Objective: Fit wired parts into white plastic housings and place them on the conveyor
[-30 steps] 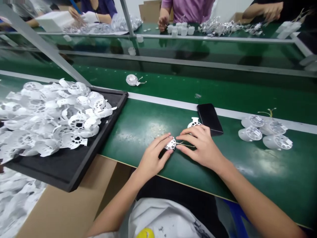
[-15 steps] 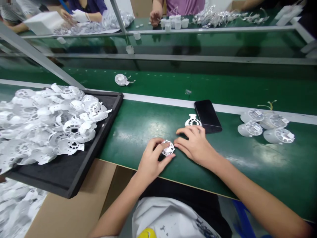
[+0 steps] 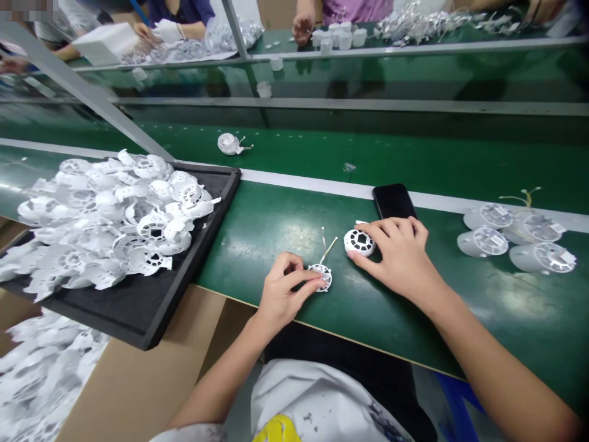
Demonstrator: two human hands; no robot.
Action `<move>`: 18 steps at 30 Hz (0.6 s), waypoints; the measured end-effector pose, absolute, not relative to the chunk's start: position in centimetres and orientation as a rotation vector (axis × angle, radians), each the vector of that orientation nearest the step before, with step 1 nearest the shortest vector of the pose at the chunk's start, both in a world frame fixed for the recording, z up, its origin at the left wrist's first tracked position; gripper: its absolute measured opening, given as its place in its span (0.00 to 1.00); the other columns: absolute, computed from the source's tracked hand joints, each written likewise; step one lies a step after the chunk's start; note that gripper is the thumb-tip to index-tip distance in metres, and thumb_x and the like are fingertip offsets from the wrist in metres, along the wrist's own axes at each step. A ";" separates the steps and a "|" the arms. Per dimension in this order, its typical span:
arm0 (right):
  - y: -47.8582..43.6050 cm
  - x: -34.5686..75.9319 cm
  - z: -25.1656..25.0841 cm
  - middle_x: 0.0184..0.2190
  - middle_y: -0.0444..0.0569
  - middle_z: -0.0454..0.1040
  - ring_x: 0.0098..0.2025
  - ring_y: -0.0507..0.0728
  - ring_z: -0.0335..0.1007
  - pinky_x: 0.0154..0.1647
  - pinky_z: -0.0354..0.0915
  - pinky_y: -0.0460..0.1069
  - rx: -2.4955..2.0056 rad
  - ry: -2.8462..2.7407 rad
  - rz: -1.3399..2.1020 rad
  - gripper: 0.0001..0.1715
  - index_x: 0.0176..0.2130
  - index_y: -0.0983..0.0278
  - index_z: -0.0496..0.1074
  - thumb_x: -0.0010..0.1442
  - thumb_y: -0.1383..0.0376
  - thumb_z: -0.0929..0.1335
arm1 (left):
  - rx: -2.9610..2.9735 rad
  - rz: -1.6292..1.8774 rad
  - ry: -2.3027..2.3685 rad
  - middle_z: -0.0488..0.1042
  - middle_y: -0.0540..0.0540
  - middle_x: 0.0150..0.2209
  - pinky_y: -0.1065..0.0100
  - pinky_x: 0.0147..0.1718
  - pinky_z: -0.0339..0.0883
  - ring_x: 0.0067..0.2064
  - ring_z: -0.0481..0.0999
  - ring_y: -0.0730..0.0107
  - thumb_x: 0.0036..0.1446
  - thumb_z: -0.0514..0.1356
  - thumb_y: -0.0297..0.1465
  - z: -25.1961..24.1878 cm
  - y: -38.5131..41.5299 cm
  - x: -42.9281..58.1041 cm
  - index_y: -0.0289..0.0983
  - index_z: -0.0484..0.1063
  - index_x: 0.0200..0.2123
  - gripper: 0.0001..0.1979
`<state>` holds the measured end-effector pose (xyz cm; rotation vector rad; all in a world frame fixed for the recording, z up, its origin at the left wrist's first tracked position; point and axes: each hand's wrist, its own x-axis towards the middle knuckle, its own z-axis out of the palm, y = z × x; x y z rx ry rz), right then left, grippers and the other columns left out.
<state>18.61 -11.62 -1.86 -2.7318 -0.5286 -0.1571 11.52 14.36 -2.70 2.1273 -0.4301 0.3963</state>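
Slotted white cup (image 3: 359, 242) lies right of and beyond wired disc (image 3: 327, 279); right hand (image 3: 401, 255) nearer, fingers clamped about its rim; left hand (image 3: 286, 288) pinches disc.

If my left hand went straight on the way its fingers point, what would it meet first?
Beyond the small round part that your left hand pinches, it would probably meet your right hand or the white cover held there; depth is unclear, so I can't say which comes first.

The white shirt (image 3: 285, 383) bears yellow print (image 3: 278, 428) (dark splotches (image 3: 389, 423) too).
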 end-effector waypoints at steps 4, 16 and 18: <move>-11.0 18.4 -1.9 0.54 0.50 0.71 0.61 0.63 0.60 0.72 0.40 0.69 -2.730 -0.502 -0.127 0.28 0.59 0.56 0.70 0.64 0.48 0.68 | 2.131 0.343 -0.426 0.66 0.47 0.39 0.68 0.41 0.66 0.41 0.70 0.73 0.66 0.66 0.34 -2.4 14.2 12.5 0.40 0.83 0.40 0.06; -9.5 16.6 0.3 0.58 0.50 0.69 0.57 0.55 0.70 0.61 0.69 0.52 -2.231 -0.570 0.055 0.36 0.62 0.55 0.67 0.60 0.48 0.74 | 2.392 -0.190 -0.633 0.73 0.44 0.57 0.57 0.54 0.57 0.57 0.68 0.56 0.64 0.66 0.43 -1.3 15.7 13.8 0.42 0.67 0.58 0.24; -8.1 15.6 0.2 0.57 0.48 0.69 0.58 0.53 0.70 0.60 0.70 0.49 -2.172 -0.665 0.118 0.34 0.62 0.54 0.67 0.61 0.49 0.74 | 2.415 -0.143 -0.593 0.72 0.42 0.57 0.55 0.54 0.57 0.56 0.68 0.53 0.62 0.66 0.44 -2.0 15.4 13.5 0.41 0.64 0.61 0.29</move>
